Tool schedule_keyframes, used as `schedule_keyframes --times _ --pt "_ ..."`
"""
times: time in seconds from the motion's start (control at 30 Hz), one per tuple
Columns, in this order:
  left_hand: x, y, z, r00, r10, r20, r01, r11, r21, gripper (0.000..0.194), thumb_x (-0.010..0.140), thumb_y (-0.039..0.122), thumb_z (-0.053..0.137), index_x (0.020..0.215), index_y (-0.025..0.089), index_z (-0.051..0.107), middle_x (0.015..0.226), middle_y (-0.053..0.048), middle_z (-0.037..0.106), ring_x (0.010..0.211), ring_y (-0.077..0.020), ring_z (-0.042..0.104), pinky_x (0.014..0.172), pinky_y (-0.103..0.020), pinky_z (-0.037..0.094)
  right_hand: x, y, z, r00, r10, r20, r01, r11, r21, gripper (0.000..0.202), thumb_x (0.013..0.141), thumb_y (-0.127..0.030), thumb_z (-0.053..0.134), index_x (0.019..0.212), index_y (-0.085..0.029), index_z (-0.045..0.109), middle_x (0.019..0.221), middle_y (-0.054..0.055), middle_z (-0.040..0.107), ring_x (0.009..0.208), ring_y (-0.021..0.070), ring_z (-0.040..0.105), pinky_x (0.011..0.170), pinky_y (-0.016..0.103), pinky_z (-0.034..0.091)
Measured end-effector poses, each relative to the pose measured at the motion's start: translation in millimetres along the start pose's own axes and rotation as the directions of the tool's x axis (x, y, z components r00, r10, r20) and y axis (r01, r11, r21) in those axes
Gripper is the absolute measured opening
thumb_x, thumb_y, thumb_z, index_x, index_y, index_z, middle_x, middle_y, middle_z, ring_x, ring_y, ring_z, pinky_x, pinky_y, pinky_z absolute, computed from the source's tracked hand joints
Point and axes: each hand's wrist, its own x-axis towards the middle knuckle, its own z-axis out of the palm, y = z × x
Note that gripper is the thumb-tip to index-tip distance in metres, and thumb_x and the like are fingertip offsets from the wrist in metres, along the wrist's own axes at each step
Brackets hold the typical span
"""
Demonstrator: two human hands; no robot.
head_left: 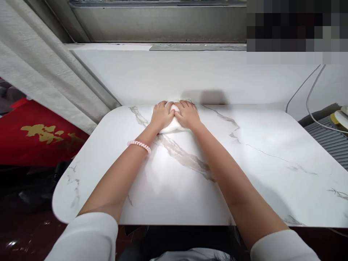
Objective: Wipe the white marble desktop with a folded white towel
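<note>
A folded white cloth [174, 125] lies at the back of the white marbled table [272, 152], close to the wall. My left hand [163, 115] presses down on its left part, fingers curved over it toward the wall. On its right part rests my right hand [188, 114], gripping it the same way. My two thumbs nearly meet over the middle of the cloth. A pink coiled band [139, 145] circles my left wrist. Much of the cloth is hidden under my palms and fingers.
A white wall [152, 76] rises behind the table, below a metal window frame [163, 23]. A pale curtain [51, 69] hangs at left, near a red bag-like item [40, 134] with gold characters. At right are white cables [308, 96] and a grey ridged surface [328, 139].
</note>
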Motion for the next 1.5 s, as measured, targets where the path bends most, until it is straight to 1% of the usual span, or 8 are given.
schedule_keyframes --times 0.17,0.33,0.53,0.8,0.97,1.17,1.37,1.5 --pt "-1.2 5.3 2.8 1.0 -0.028 -0.008 0.028 0.999 0.042 0.045 0.098 0.029 0.038 0.139 0.02 0.053 0.143 -0.013 0.052 0.137 -0.0291 0.043 0.117 -0.046 0.03 -0.8 2.7 -3.0 1.0 0.0 0.001 0.0 1.0 0.002 0.05 0.097 -0.027 0.036 0.145 -0.019 0.049 0.154 0.011 0.045 0.141 0.0275 0.037 0.116 0.045 0.027" --pt "-33.4 30.6 -2.0 0.997 -0.08 -0.001 0.079 0.993 0.088 0.049 0.1 0.029 0.034 0.145 0.018 0.048 0.15 -0.015 0.047 0.142 -0.0293 0.039 0.118 -0.049 0.027 -31.1 3.4 -12.6 0.999 -0.027 0.044 0.028 1.0 -0.013 0.053 0.098 -0.027 0.033 0.149 -0.018 0.045 0.158 0.011 0.04 0.145 0.0292 0.033 0.118 0.049 0.024" --pt "-99.5 82.4 -12.5 0.995 -0.061 0.079 0.052 0.992 0.117 0.051 0.101 0.029 0.033 0.15 0.016 0.043 0.155 -0.016 0.042 0.147 -0.0293 0.033 0.121 -0.049 0.023 -110.9 2.4 -35.9 0.994 0.007 0.112 0.004 0.995 -0.103 0.055 0.101 -0.03 0.03 0.154 -0.017 0.038 0.162 0.012 0.032 0.149 0.0332 0.027 0.12 0.05 0.022" --pt "-193.7 157.6 -19.7 0.982 0.096 0.16 -0.108 0.992 0.069 0.052 0.102 0.031 0.033 0.151 0.012 0.041 0.157 -0.018 0.039 0.148 -0.0327 0.03 0.122 -0.054 0.022 -242.9 10.8 -69.8 0.995 0.043 0.094 -0.027 0.986 -0.164 0.056 0.101 -0.032 0.03 0.154 -0.015 0.039 0.161 0.016 0.033 0.149 0.0353 0.027 0.119 0.054 0.026" --pt "-223.9 183.1 -21.0 0.95 0.236 0.206 -0.248 0.968 0.037 0.054 0.103 0.031 0.033 0.151 0.009 0.039 0.158 -0.022 0.036 0.149 -0.0356 0.028 0.121 -0.058 0.022 -294.5 16.6 -80.7 0.998 0.057 0.031 -0.051 0.983 -0.178 0.057 0.1 -0.033 0.031 0.153 -0.016 0.041 0.16 0.017 0.034 0.149 0.0354 0.029 0.117 0.056 0.029" --pt "-191.4 189.2 -14.3 0.922 0.27 0.276 -0.285 0.958 0.014 0.054 0.103 0.032 0.033 0.152 0.009 0.039 0.157 -0.022 0.037 0.149 -0.0346 0.028 0.122 -0.058 0.018 -269.1 34.3 -90.0 0.978 0.148 0.149 -0.126 0.981 -0.147 0.056 0.098 -0.032 0.03 0.15 -0.013 0.041 0.163 0.017 0.028 0.152 0.035 0.021 0.12 0.056 0.024" --pt "-99.5 190.1 11.7 0.952 0.213 0.221 -0.212 0.977 -0.029 0.051 0.102 0.028 0.03 0.151 0.017 0.04 0.156 -0.015 0.041 0.148 -0.0268 0.032 0.123 -0.049 0.019 -182.6 83.5 -83.9 0.952 0.284 0.114 -0.28 0.959 -0.045 0.052 0.097 -0.03 0.029 0.144 -0.015 0.044 0.162 0.013 0.032 0.151 0.032 0.023 0.122 0.054 0.02" --pt "-40.5 195.2 33.0 0.969 0.17 0.178 -0.167 0.985 -0.032 0.052 0.101 0.028 0.029 0.149 0.016 0.042 0.154 -0.016 0.043 0.146 -0.0274 0.033 0.122 -0.05 0.019 -127.6 127.1 -77.8 0.978 0.206 0.043 -0.206 0.978 0.01 0.049 0.093 -0.027 0.032 0.137 -0.016 0.05 0.154 0.011 0.045 0.147 0.03 0.032 0.121 0.051 0.023"
